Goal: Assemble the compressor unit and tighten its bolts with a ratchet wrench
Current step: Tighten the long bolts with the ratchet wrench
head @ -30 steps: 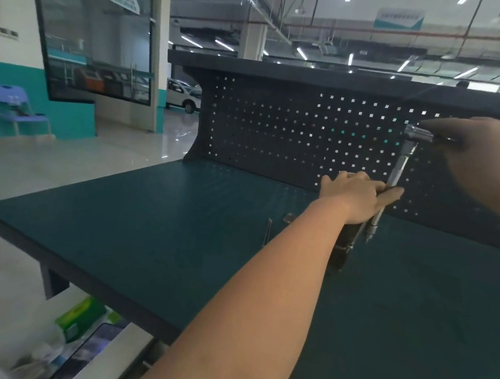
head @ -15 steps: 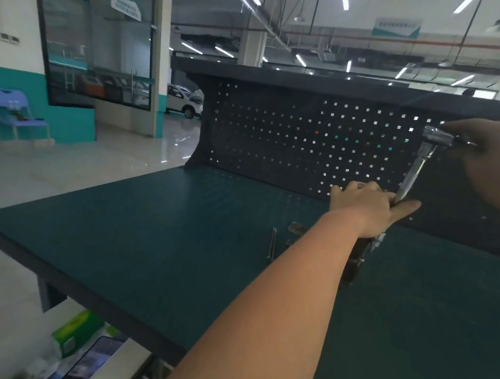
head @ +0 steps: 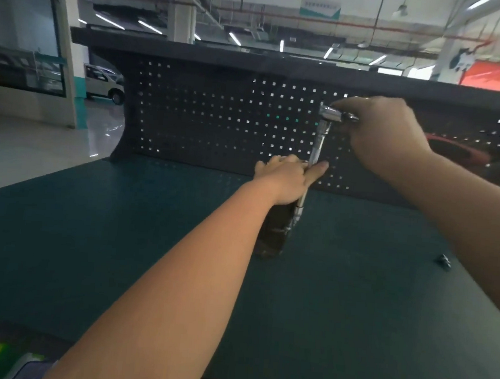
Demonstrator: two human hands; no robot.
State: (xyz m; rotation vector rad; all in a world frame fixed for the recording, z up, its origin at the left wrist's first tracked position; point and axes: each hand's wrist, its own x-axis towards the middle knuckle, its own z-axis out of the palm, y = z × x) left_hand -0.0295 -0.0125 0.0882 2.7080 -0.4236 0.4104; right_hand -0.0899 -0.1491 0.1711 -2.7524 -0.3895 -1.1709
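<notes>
A: Starting at the left, what is the left hand (head: 285,178) doing?

B: It lies over the top of the compressor unit (head: 272,230), palm down, fingers curled around the top and the thumb stretched out toward the right. The unit is a dark, upright body standing on the green workbench (head: 89,236), directly under that hand and near the middle of the bench.

A: And the wrench?

B: The ratchet wrench (head: 322,135) stands just right of the left hand. Its long silver shaft runs down, slightly tilted, past the left thumb and meets the unit at its right side. The thumb touches the shaft.

A: The right hand (head: 384,134)?

B: Higher up and to the right, in front of the pegboard (head: 203,120). It is closed around the wrench handle, with the shiny ratchet head poking out at its left.

A: Anything farther right?

B: A small dark part (head: 443,260) lies on the bench, well apart from the unit; too blurred to tell what it is.
</notes>
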